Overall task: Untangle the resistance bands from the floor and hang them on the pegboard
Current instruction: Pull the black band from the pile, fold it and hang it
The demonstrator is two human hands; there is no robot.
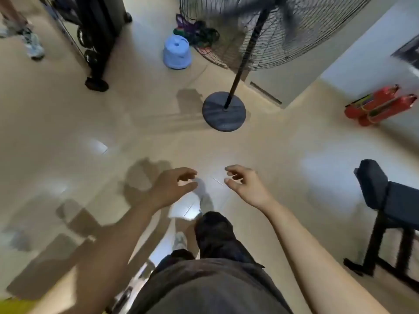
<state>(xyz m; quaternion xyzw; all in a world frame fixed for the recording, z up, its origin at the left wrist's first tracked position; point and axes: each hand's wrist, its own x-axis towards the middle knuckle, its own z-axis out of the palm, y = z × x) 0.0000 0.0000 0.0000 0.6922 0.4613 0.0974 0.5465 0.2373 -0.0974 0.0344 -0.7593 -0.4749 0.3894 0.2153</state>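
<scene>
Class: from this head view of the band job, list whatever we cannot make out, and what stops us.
Bands: head view, far pile seen through the grille of the fan, blurred; number and knots unreadable.
Pegboard: nowhere in the frame.
The fan's head: cut off by the top edge; blades blurred.
Other person: only legs and shoes, cut by the top-left corner.
</scene>
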